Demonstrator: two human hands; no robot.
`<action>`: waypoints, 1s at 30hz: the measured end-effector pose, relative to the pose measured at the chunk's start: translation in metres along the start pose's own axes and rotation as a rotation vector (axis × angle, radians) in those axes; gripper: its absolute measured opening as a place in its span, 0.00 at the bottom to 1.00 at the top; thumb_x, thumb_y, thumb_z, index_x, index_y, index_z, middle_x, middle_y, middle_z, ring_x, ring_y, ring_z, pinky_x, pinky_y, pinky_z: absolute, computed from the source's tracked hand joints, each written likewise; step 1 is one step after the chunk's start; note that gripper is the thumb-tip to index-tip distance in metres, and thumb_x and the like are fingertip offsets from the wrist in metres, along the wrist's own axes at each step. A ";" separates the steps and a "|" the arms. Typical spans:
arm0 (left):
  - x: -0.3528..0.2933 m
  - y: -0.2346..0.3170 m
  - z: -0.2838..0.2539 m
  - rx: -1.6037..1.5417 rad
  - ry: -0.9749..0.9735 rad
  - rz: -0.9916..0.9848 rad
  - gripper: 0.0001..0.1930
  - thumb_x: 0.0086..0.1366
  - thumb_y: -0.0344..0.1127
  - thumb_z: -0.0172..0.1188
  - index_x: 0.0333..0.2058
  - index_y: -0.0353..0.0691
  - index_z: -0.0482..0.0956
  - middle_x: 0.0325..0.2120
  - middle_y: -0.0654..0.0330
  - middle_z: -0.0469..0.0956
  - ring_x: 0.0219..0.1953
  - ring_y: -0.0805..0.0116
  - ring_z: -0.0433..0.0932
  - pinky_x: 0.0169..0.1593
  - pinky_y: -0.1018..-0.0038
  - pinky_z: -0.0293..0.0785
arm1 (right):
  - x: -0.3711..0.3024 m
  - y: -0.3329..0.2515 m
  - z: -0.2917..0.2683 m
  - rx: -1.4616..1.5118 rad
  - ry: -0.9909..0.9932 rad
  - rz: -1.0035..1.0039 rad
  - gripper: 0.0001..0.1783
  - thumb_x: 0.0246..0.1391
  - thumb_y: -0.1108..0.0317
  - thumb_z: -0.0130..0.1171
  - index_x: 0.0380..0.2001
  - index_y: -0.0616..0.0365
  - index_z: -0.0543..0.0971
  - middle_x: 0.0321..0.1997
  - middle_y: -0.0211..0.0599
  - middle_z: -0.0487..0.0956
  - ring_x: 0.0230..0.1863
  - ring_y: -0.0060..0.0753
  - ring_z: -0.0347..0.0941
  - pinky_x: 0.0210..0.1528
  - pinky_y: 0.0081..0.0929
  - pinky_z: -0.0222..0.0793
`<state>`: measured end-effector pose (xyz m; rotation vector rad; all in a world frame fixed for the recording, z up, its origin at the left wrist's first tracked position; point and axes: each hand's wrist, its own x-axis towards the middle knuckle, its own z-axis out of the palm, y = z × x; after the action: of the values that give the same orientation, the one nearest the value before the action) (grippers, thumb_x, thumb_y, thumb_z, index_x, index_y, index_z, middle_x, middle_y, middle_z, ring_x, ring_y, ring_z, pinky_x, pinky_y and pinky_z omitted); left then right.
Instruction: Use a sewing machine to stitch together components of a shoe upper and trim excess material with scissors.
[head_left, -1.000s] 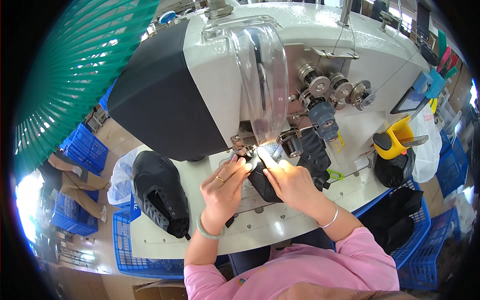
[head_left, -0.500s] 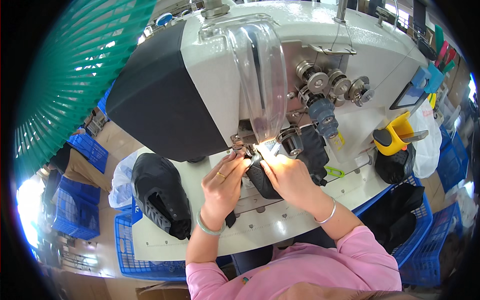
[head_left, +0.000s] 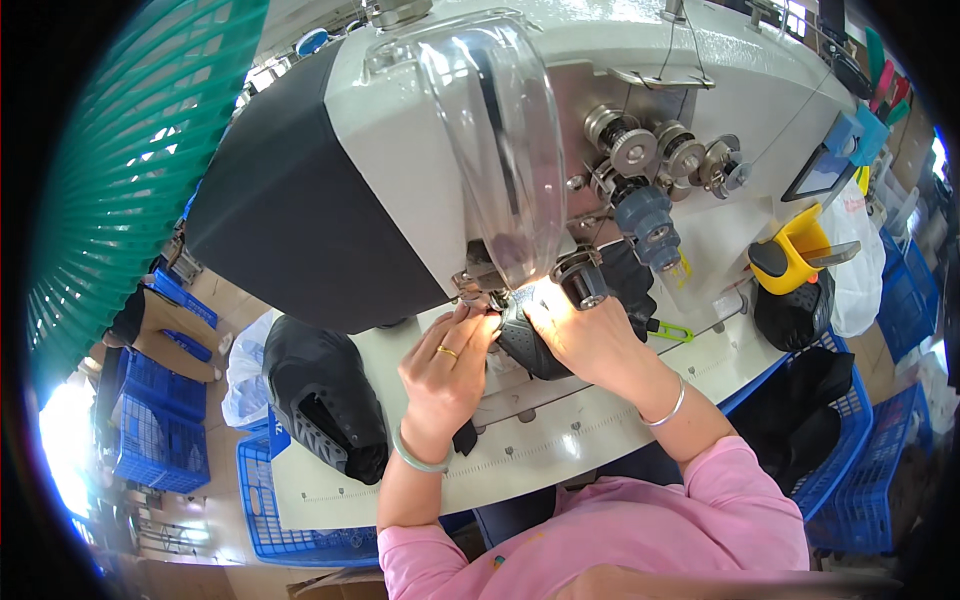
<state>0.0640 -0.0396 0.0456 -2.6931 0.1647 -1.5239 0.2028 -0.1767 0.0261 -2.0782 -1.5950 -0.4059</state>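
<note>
A black perforated shoe upper (head_left: 528,346) sits beneath the needle area of a white sewing machine (head_left: 395,150), under a bright lamp glow. My left hand (head_left: 445,362), with a ring on one finger, pinches the upper's left edge close to the presser foot. From the other side my right hand (head_left: 582,335) grips it, thumb along its top and fingers partly out of sight behind it. The needle tip itself cannot be made out. Another black shoe upper (head_left: 325,400) lies on the table to the left of my left hand.
A clear plastic guard (head_left: 500,150) hangs over the sewing spot, beside metal thread tensioners (head_left: 632,148). Green-handled snips (head_left: 672,331) lie to the right, near a yellow holder (head_left: 795,255). Blue crates (head_left: 262,500) flank the table (head_left: 400,497). A green fan grille (head_left: 140,170) fills the upper left.
The view has shifted slightly, so the machine appears a little farther left. The shoe upper has turned slightly between my hands, showing more of its perforated surface. Both hands keep their hold.
</note>
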 end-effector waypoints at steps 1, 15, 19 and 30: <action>0.000 -0.001 0.000 0.001 0.000 0.007 0.10 0.50 0.24 0.64 0.34 0.34 0.81 0.33 0.59 0.81 0.36 0.62 0.82 0.42 0.72 0.81 | 0.000 0.002 0.005 0.008 0.082 -0.043 0.08 0.51 0.68 0.54 0.35 0.55 0.77 0.29 0.43 0.76 0.28 0.47 0.75 0.25 0.38 0.72; 0.003 0.007 0.002 0.189 -0.025 0.125 0.09 0.50 0.25 0.65 0.32 0.35 0.80 0.27 0.61 0.76 0.29 0.66 0.78 0.38 0.72 0.80 | 0.029 0.014 -0.016 -0.062 0.183 -0.207 0.07 0.49 0.62 0.55 0.22 0.51 0.77 0.21 0.39 0.75 0.23 0.42 0.75 0.22 0.36 0.69; 0.003 0.009 0.001 0.236 -0.032 0.153 0.07 0.50 0.24 0.64 0.31 0.34 0.80 0.28 0.58 0.77 0.30 0.66 0.77 0.39 0.72 0.80 | 0.035 0.019 -0.019 0.135 0.142 -0.194 0.10 0.50 0.59 0.54 0.24 0.52 0.77 0.22 0.39 0.77 0.25 0.43 0.75 0.27 0.37 0.69; -0.002 -0.042 0.010 -0.679 -0.076 -0.865 0.03 0.54 0.22 0.58 0.29 0.31 0.77 0.23 0.61 0.73 0.25 0.73 0.70 0.30 0.77 0.65 | 0.039 0.034 -0.002 0.072 0.285 -0.224 0.12 0.41 0.58 0.61 0.23 0.55 0.78 0.24 0.40 0.78 0.30 0.45 0.75 0.34 0.39 0.70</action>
<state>0.0746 0.0025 0.0421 -3.6393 -0.7120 -1.7543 0.2461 -0.1530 0.0415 -1.7059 -1.6444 -0.6785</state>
